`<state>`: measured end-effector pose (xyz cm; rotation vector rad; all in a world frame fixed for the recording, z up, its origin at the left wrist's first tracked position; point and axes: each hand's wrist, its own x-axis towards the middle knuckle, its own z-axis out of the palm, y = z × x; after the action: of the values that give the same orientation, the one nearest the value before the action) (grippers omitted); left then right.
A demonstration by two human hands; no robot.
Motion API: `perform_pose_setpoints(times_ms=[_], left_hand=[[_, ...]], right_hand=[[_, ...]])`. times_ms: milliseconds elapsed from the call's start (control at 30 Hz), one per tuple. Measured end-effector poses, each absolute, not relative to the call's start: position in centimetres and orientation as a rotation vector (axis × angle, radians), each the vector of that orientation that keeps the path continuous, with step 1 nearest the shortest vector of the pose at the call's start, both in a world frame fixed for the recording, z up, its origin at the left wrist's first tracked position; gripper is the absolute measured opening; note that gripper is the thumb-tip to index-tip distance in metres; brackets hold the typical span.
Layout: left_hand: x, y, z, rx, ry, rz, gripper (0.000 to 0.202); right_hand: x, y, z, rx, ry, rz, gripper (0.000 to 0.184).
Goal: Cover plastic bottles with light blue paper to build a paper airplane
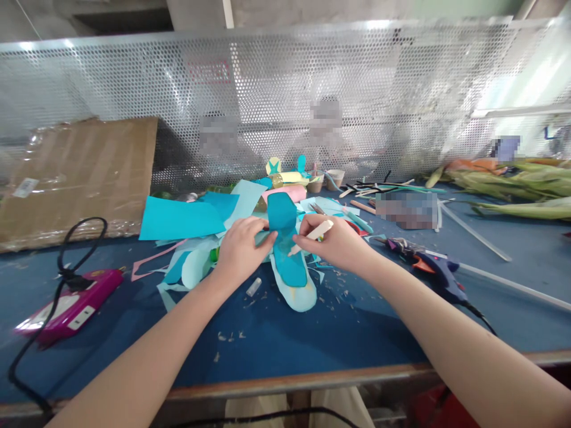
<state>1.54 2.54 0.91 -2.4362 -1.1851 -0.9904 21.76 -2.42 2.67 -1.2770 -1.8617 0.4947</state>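
In front of me lies a teal paper cutout, on top of a larger pale blue rounded cutout. My left hand is closed on the teal piece's left edge with thumb and fingers. My right hand grips a cream-coloured stick, its lower tip at the teal surface. Whether the stick is a pen or a wooden stick cannot be made out. Yellowish stains show on the pale blue piece. Behind my hands are a teal sheet and several paper scraps.
A purple power strip with a black cable sits on the left, before a leaning cardboard sheet. At right lies a glue gun with a glue stick. Further back are paper cups, thin sticks and corn husks beneath a perforated metal screen.
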Motion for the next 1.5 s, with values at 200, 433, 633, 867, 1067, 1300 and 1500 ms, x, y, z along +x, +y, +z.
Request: perform_pose_setpoints(times_ms=[200, 433, 633, 867, 1067, 1300, 1500], left_hand=[[1.6, 2.48, 0.98, -2.442, -1.177, -0.998, 0.01], [1.6, 2.41, 1.11, -2.454, -1.176, -0.995, 0.01], [1.55, 2.53, 0.9, -2.451, -1.18, -0.994, 0.01], [1.57, 2.57, 0.83, -2.427, -1.173, -1.032, 0.01], [1.64, 2.42, 1.12, -2.454, -1.186, -0.975, 0.011], [1.63, 2.33, 1.27, -2.472, -1.196, -0.963, 0.011], [1.62, 2.35, 1.27, -2.487, -1.207, -0.955, 0.012]], right_hand=[[21.74, -2.37, 2.9, -1.28, -1.81, 0.447, 0.016], [21.82, -2.26, 2.82, -1.273, -1.784, 0.429, 0.014], [21.85, -2.27, 2.78, -1.293, -1.833, 0.456, 0.016], [21.88, -2.2, 2.79, -1.275, -1.793, 0.448, 0.015], [21.79, -2.22, 2.76, -1.261, -1.793, 0.439, 0.015], [21.8, -2.24, 2.74, -1.257, -1.846, 0.48, 0.016], [21.94, -2.12, 2.77, -1.293, -1.815, 0.428, 0.016]])
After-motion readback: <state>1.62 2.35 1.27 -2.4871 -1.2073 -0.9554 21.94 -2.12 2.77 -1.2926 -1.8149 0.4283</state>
